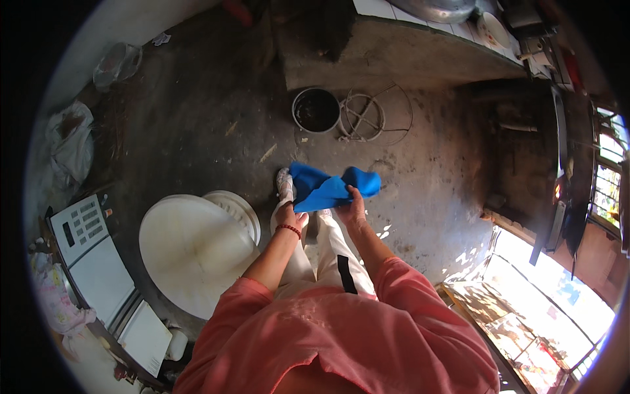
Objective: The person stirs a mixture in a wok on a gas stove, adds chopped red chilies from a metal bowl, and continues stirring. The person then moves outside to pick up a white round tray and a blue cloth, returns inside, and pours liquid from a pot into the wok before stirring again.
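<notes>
A blue cloth (325,193) is stretched between my two hands in front of my legs, its right end bunched up and its left part hanging in a fold. My left hand (291,215), with a red bead bracelet on the wrist, grips the cloth's lower left corner. On the other side, my right hand (352,207) holds the cloth near its bunched end, the thumb on top of it. Beyond the cloth, a dark round bucket (316,111) stands on the floor beside a round metal wire stand (363,117).
To the left stands a round white table (192,251) with a round white piece behind it. A white appliance (103,266) is at the far left, below a plastic sack (74,143). A tiled counter (438,25) holding metal pans runs along the top right.
</notes>
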The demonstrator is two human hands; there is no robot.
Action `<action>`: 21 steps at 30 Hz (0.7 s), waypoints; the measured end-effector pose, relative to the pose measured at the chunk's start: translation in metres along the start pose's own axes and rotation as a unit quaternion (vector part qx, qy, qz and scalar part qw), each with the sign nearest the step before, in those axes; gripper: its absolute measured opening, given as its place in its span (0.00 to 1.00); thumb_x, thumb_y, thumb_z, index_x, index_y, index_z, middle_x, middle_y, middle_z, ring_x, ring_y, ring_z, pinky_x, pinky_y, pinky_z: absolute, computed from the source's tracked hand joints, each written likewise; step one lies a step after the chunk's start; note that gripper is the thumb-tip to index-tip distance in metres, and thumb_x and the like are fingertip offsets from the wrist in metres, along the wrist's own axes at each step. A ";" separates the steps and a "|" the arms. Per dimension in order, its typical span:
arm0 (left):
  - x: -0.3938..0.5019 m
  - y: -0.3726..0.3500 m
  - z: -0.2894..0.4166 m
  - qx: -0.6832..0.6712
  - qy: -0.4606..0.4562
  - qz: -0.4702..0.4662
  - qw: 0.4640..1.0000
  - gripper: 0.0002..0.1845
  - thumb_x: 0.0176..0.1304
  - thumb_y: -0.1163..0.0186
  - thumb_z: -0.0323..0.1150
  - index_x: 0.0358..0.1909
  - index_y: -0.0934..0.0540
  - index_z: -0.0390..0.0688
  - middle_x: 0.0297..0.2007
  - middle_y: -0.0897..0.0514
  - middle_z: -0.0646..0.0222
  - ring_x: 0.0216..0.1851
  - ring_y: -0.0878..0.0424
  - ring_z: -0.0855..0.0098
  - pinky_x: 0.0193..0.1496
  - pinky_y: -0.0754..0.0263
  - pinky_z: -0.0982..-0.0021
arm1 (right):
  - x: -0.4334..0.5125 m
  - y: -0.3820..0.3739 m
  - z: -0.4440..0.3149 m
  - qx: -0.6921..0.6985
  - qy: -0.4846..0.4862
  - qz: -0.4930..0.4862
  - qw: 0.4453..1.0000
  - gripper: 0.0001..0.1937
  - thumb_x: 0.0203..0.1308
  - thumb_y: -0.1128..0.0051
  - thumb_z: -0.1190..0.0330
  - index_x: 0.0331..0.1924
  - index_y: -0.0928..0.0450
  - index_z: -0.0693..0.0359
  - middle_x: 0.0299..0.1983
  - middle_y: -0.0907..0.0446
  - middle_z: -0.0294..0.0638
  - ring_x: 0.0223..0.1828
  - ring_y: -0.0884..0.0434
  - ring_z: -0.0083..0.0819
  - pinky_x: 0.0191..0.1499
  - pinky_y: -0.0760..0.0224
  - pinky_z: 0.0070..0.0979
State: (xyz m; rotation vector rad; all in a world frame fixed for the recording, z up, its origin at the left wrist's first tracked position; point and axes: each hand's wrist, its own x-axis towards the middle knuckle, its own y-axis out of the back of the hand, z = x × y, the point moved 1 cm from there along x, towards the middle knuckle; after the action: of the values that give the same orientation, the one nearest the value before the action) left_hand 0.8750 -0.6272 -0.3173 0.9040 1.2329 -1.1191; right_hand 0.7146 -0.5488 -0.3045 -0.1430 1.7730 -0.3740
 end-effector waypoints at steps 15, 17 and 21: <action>0.374 -0.036 0.060 0.364 -0.327 0.210 0.847 0.14 0.56 0.44 0.25 0.46 0.25 0.41 0.43 0.20 0.57 0.46 0.22 0.61 0.50 0.27 0.66 | 0.306 0.030 -0.007 0.007 0.048 0.214 0.976 0.15 0.60 0.47 0.68 0.50 0.30 0.61 0.51 0.26 0.43 0.51 0.25 0.43 0.58 0.35 0.48; 0.393 -0.070 0.077 0.408 -0.337 0.165 0.832 0.14 0.54 0.44 0.23 0.44 0.23 0.40 0.44 0.20 0.56 0.47 0.22 0.62 0.55 0.31 0.69 | 0.351 0.050 -0.015 0.001 0.050 0.189 0.981 0.14 0.59 0.45 0.65 0.48 0.29 0.55 0.45 0.25 0.40 0.46 0.24 0.39 0.51 0.31 0.40; 0.437 -0.106 0.091 0.296 -0.363 0.168 0.867 0.13 0.52 0.45 0.20 0.41 0.22 0.40 0.44 0.20 0.58 0.49 0.23 0.63 0.57 0.32 0.69 | 0.411 0.041 -0.022 -0.110 0.041 0.201 0.973 0.12 0.57 0.43 0.61 0.44 0.28 0.48 0.38 0.28 0.37 0.38 0.27 0.31 0.39 0.32 0.23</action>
State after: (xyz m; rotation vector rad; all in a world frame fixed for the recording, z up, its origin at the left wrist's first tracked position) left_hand 0.7867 -0.8055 -0.7303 0.9576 0.0874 -1.3887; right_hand 0.6006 -0.6278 -0.6945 0.0780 1.8691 0.1109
